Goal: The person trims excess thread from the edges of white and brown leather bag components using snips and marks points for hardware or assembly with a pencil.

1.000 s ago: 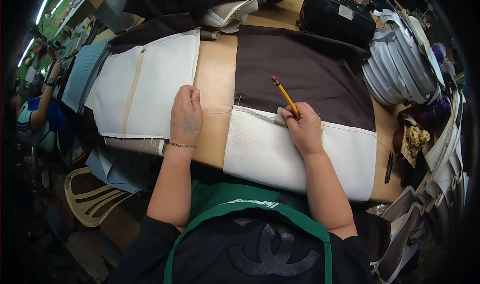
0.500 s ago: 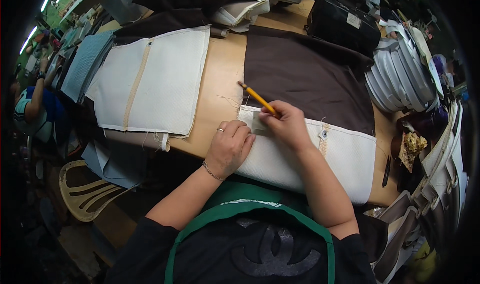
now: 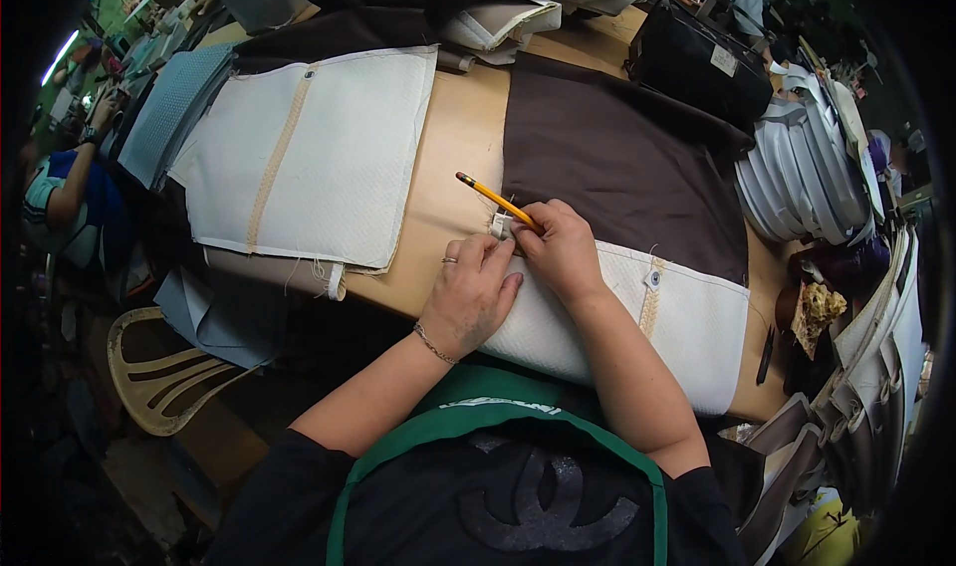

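Observation:
My right hand [image 3: 566, 251] is closed around a yellow pencil [image 3: 493, 200], whose eraser end points up and left. Its fingertips meet those of my left hand [image 3: 472, 297] at the upper left corner of a white textured fabric panel [image 3: 687, 317]. My left fingers are bent and pressed together on that corner; their exact grip is partly hidden. A small white tag [image 3: 501, 226] shows just above the touching fingertips. Dark brown fabric [image 3: 617, 148] spreads beyond the white panel, which carries a beige braided strip with a metal eyelet [image 3: 652, 278].
Another white panel [image 3: 349, 158] lies on the wooden table [image 3: 453, 158] to the left, beside blue-grey fabric [image 3: 177, 113]. At the right are a black box-shaped bag [image 3: 697, 60], white strip coils [image 3: 787, 183] and a dark pen [image 3: 766, 355]. A plastic chair [image 3: 164, 372] stands lower left.
My right hand has turned and moved closer to my left, the pencil tilting flatter. The small tag, previously on the white panel, is now at the corner by my fingertips. The view has shifted slightly.

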A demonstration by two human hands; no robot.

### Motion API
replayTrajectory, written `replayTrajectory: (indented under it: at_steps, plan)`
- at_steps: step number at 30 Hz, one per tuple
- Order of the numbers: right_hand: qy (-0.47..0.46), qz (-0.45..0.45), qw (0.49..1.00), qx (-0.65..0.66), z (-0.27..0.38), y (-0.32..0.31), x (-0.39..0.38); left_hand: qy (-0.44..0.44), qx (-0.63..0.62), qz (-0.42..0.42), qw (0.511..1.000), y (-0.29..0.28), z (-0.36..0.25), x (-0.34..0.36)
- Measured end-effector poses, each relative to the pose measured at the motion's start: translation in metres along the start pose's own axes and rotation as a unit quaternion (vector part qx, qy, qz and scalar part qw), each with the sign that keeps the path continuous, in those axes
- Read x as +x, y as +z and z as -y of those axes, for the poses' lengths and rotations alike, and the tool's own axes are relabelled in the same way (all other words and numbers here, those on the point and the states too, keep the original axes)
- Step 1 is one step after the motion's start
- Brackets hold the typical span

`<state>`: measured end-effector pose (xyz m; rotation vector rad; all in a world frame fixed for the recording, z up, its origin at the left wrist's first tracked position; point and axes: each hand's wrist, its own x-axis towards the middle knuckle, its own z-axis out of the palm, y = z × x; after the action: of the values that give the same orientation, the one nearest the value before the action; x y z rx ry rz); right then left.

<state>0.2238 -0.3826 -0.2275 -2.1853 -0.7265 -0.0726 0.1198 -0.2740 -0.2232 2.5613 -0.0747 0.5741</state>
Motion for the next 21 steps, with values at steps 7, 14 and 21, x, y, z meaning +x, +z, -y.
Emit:
replayTrajectory:
  at_steps: [7, 14, 21]
  plan:
    - [0.013, 0.009, 1.0, -0.008, 0.0013, -0.0009, 0.0019, 0.009, 0.029, 0.006, 1.0, 0.0028, 0.0019, -0.0004]
    - [0.018, 0.05, 0.998, -0.015, 0.0004, -0.0034, 0.007, 0.012, 0.044, 0.019, 0.999, 0.001, 0.0002, 0.0008]
    - [0.024, 0.047, 0.998, -0.016, 0.0008, -0.0032, 0.0059, 0.007, 0.061, 0.026, 0.998, 0.0029, 0.0006, -0.0011]
